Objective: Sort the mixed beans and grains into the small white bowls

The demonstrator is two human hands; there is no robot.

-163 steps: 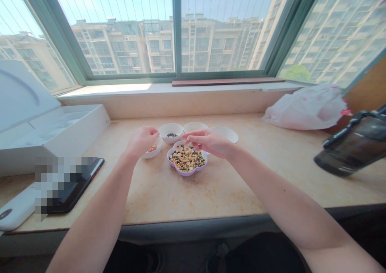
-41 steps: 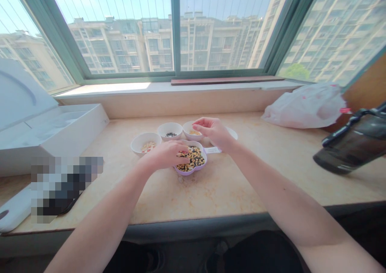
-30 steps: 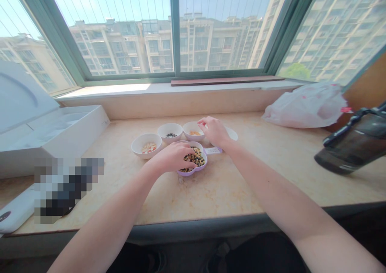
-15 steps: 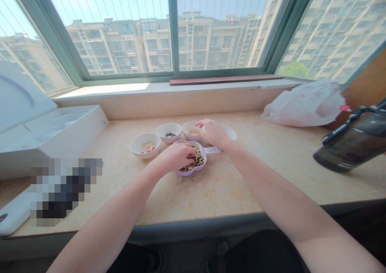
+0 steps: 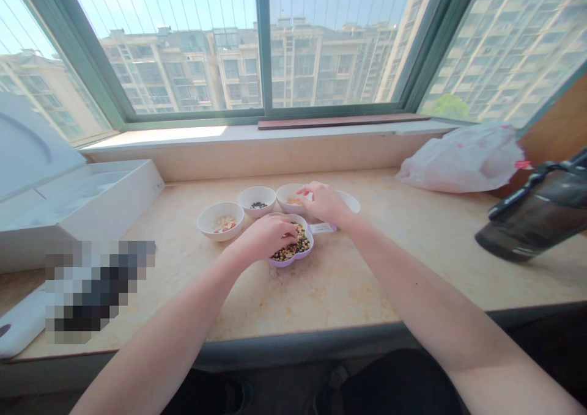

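A lilac flower-shaped dish [image 5: 298, 256] of mixed yellow, black and pale beans sits mid-counter. My left hand [image 5: 266, 236] rests over its left side, fingers curled down into the beans in a pinch. My right hand [image 5: 323, 201] hovers beyond it, fingertips pinched over a small white bowl [image 5: 287, 192] that holds yellow beans. Left of that stands a white bowl [image 5: 257, 196] with a few black beans. Further left, another white bowl [image 5: 220, 219] has pale and red beans. A further white bowl [image 5: 352, 202] shows partly behind my right hand.
An open white box [image 5: 82, 201] stands at the left, with a blurred dark flat object [image 5: 92, 286] in front of it. At the right lie a white plastic bag [image 5: 463, 161] and a dark bottle [image 5: 532, 216] with a handle. The counter's front edge [image 5: 293, 335] runs across below my arms.
Over five seconds my left hand moved from the leftmost bowl into the lilac dish. My right hand went from that dish to the bowl of yellow beans. Little has shifted in the last half second.
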